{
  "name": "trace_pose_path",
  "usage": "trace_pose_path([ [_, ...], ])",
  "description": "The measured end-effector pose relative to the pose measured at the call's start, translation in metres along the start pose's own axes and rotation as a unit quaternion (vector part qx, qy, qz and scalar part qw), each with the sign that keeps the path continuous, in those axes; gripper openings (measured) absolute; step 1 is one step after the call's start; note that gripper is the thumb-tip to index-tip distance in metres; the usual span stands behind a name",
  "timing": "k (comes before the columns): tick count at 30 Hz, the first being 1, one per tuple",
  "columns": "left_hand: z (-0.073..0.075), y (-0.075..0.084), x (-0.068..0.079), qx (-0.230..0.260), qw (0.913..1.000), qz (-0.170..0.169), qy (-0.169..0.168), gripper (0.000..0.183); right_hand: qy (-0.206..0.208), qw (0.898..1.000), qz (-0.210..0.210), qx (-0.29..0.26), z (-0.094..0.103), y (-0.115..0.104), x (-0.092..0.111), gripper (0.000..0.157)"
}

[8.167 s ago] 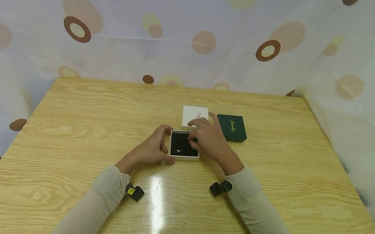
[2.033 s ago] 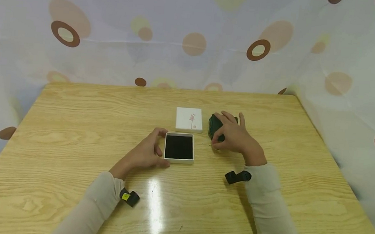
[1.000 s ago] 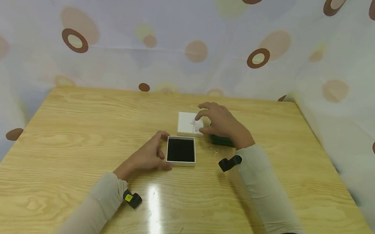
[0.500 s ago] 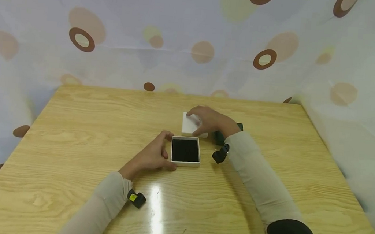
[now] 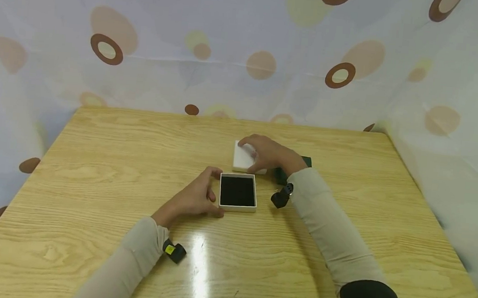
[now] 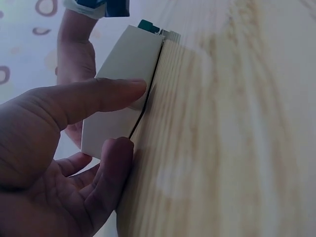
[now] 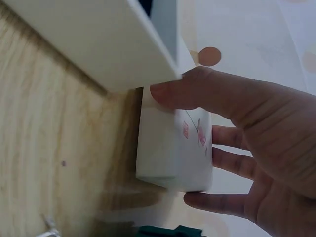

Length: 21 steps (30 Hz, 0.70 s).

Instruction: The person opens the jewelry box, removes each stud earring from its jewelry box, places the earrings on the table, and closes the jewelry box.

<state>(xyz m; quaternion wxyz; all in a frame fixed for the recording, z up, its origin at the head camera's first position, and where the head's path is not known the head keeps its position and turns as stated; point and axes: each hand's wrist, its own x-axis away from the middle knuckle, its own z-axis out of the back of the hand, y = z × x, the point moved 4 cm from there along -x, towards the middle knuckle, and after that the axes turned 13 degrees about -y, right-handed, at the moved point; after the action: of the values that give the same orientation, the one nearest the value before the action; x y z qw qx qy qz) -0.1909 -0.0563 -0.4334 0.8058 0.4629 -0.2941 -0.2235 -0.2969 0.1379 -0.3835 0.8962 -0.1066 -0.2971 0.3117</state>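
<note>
A shallow white box (image 5: 237,208) with a black lining sits on the table, its top uncovered. My left hand (image 5: 195,194) holds it from the left, thumb at the near side and fingers at the far corner. Behind it lies the white lid (image 5: 242,157), printed with a pink flower visible in the right wrist view. My right hand (image 5: 266,152) grips this lid across its width, the thumb (image 7: 170,95) on its near side. A small silvery piece (image 7: 49,228) lies on the table, only partly seen in the right wrist view.
A dark green box (image 5: 281,176) stands right of the lid, mostly covered by the right forearm. The wooden table (image 5: 95,156) ends at a patterned cloth (image 5: 157,67) behind and at the right.
Earlier, my right hand was at the black lining, where a small star-shaped piece lay, then pinched something small near the green box. It has since moved left onto the white lid; small pieces lay on the table.
</note>
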Motion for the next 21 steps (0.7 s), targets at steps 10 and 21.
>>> trace_pose_path([
  [10, 0.001, -0.002, 0.000, -0.003, 0.9999, 0.011, -0.010, 0.097, 0.027, 0.999, 0.030, 0.012, 0.015, -0.028, 0.026, 0.077],
  [21, 0.004, 0.001, 0.003, -0.009, 0.9999, 0.001, -0.004, 0.096, 0.038, 0.997, 0.062, 0.029, -0.011, -0.072, 0.056, 0.075],
])
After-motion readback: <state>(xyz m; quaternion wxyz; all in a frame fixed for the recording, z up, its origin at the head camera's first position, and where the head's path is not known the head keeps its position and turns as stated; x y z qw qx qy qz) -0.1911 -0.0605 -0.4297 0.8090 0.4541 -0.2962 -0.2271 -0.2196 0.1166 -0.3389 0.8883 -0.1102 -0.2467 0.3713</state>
